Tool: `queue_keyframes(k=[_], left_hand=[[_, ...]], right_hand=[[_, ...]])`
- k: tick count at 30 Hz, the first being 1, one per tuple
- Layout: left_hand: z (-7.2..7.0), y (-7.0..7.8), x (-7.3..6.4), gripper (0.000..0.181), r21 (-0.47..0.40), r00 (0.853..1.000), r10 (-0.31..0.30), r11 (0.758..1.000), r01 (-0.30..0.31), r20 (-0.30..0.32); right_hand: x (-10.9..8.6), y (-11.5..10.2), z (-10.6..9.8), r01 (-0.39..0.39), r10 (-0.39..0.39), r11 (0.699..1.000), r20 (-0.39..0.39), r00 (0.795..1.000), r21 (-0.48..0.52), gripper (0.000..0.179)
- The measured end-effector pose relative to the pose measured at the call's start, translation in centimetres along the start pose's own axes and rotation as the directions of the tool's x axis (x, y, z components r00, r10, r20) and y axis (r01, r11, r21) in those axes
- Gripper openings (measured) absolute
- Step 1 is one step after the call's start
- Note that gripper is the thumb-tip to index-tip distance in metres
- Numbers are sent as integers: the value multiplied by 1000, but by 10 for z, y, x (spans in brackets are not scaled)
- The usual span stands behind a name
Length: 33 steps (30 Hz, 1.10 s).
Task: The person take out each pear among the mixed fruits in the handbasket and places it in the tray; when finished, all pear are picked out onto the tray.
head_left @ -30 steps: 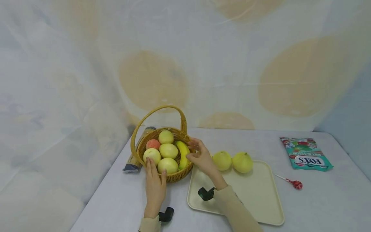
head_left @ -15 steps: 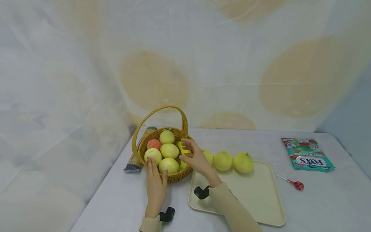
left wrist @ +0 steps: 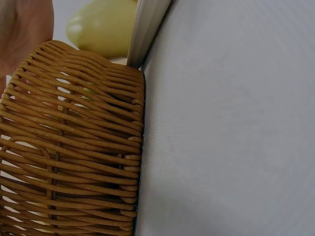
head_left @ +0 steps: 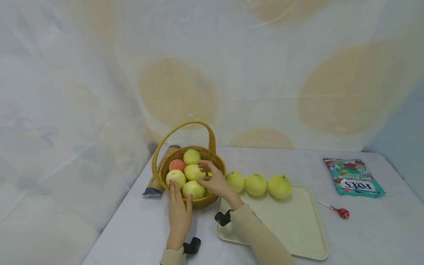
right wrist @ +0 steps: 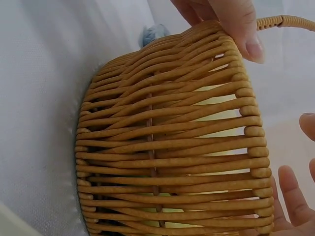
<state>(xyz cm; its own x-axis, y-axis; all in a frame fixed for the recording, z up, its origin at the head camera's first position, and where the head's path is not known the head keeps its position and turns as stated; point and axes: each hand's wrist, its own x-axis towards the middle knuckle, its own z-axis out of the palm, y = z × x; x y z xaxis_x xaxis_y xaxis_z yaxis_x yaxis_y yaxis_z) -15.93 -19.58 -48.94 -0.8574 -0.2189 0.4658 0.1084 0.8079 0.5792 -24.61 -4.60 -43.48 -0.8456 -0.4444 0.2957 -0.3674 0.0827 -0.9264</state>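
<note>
Wore cream sleeves (head_left: 265, 237) with small black angled devices (head_left: 192, 246) at both wrists. Laid the left hand (head_left: 179, 213) against the near rim of a round golden-brown wicker basket (head_left: 205, 201), with fingers straight. Held the right hand (head_left: 215, 183) above the basket's right side, with fingers apart and loosely bent, near an oval yellow-green fruit (head_left: 193, 172). Had the basket standing on a white-covered table (head_left: 132, 232), just left of a rectangular cream tray (head_left: 285, 224). Saw a red-wrapped lollipop (head_left: 343, 213) right of the tray, three round yellow-green fruits (head_left: 256, 184) along its far edge, and a shiny teal bag (head_left: 354, 176) beyond.
</note>
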Motion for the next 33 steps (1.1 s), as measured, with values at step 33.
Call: queue_keyframes(k=[33], left_hand=[[-3, 3, -1, 72, 24, 1000, -16, 1000, 15, 22]], right_hand=[[30, 6, 22, -174, 183, 983, 241, 953, -55, 75]])
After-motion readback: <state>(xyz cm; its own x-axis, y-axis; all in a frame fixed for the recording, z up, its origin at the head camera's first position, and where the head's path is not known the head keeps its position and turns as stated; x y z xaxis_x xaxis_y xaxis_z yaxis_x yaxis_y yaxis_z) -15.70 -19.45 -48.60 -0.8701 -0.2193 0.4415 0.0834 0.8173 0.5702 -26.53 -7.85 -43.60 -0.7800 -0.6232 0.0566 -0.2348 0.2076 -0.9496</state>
